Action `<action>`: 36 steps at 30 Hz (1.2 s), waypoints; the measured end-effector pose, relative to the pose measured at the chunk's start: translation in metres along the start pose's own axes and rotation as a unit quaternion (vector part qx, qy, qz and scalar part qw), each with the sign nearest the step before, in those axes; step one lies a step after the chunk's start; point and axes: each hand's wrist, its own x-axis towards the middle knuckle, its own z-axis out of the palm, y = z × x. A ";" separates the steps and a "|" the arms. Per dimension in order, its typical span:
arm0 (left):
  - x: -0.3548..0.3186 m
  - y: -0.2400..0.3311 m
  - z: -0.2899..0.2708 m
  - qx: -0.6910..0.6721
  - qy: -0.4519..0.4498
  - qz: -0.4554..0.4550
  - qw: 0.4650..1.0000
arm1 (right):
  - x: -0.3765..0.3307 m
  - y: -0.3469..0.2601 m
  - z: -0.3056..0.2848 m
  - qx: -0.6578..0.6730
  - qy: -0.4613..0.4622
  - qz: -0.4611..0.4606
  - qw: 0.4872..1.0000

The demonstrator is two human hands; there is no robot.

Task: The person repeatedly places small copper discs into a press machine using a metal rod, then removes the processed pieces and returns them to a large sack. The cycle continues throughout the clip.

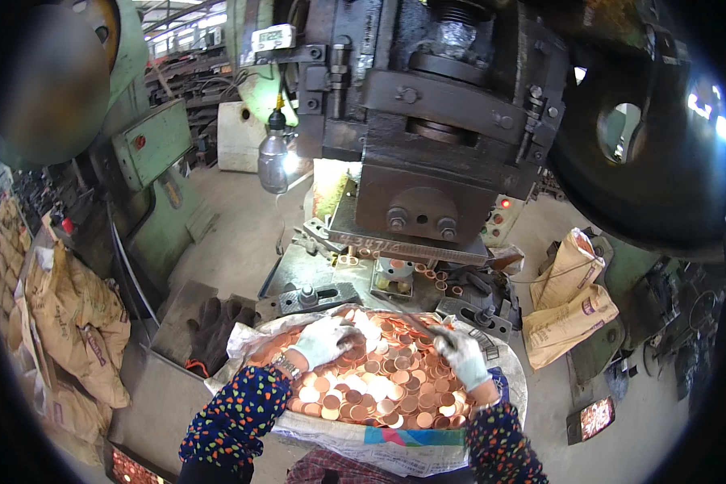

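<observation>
Round copper discs (407,379) fill a wide, paper-lined tray (298,431) in front of me. My left hand (327,340), in a pale glove, rests over the discs at the left; its fingers curl inward and hide whatever is under them. At the right side of the pile, my gloved right hand (461,356) is closed around a thin dark metal rod (411,321), which points up and left toward the press. Beyond the pile, a small die block (394,278) stands on the press bed under the raised ram (423,206).
Copper rings (442,278) lie scattered on the press bed. Clamps (319,297) are bolted at its front. Dark gloves (222,323) lie on a plate at left. A lamp (274,161) hangs beside the press. Paper sacks (569,302) stand at right, more sacks (77,323) at left.
</observation>
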 end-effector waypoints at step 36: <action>0.022 -0.004 0.004 0.091 0.049 -0.085 0.991 | -0.044 0.004 0.033 0.041 -0.010 0.050 0.998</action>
